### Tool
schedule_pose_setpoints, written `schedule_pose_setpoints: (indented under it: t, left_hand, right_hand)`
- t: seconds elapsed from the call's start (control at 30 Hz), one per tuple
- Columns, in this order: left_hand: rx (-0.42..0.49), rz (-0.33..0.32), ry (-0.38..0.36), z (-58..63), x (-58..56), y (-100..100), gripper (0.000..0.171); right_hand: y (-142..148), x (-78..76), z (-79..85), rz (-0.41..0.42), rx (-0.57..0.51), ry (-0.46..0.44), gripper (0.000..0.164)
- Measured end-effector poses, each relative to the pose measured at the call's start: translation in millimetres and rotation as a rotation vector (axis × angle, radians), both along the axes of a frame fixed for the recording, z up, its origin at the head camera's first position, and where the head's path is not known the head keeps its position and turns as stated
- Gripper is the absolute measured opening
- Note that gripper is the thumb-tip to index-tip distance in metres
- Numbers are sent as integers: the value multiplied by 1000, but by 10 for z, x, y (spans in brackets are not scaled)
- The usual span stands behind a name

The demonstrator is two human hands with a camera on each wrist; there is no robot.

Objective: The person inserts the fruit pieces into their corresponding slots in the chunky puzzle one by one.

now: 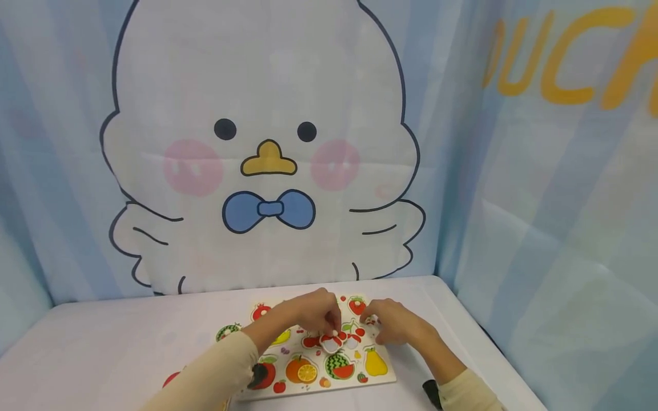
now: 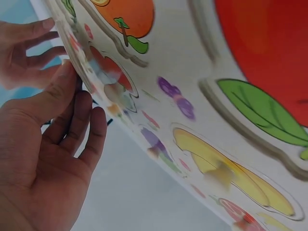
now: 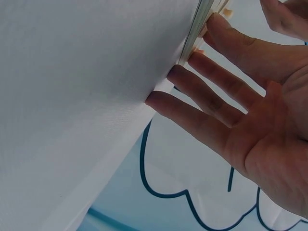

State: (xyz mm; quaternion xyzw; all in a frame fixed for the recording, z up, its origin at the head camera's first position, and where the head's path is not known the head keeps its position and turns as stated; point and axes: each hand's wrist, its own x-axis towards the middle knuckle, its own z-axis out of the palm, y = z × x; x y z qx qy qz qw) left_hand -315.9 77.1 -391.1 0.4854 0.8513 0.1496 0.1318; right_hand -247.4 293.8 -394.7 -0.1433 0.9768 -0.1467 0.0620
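Observation:
A white fruit puzzle board (image 1: 319,383) lies on the table, printed with an orange, a watermelon, a pear and other fruits. Over its middle, my left hand (image 1: 320,313) pinches a small red-and-white puzzle piece (image 1: 333,343) by its knob, close above the board. In the left wrist view the thumb and fingertips of the left hand (image 2: 60,130) meet at the board's far side, partly hidden. My right hand (image 1: 393,322) rests at the board's right edge. Its fingers (image 3: 207,98) are spread and nearly straight, with fingertips at the edge and the tabletop.
A watermelon piece (image 1: 228,331) lies by the board's left side. Near my left sleeve (image 1: 211,371), something red (image 1: 171,379) shows on the white table (image 1: 103,354). A curtain with a duck print (image 1: 267,245) hangs behind the table, and another hangs at the right.

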Motion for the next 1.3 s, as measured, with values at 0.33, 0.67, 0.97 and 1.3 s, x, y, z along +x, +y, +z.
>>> schedule_pose_setpoints:
  t: [0.33, 0.67, 0.97, 1.3]
  left_hand:
    - [-18, -6, 48, -41, -22, 187, 12]
    - [-24, 22, 98, -69, -20, 301, 10]
    - [-36, 101, 89, -81, 41, 381, 10]
    - [-20, 129, 73, -98, 63, 423, 10]
  right_hand:
    - [-40, -12, -2, 1, -11, 4, 40]
    - [-45, -21, -2, -5, -11, 5, 42]
    - [-27, -13, -14, -2, -13, -5, 42]
    - [-16, -4, -10, -18, -16, -6, 43]
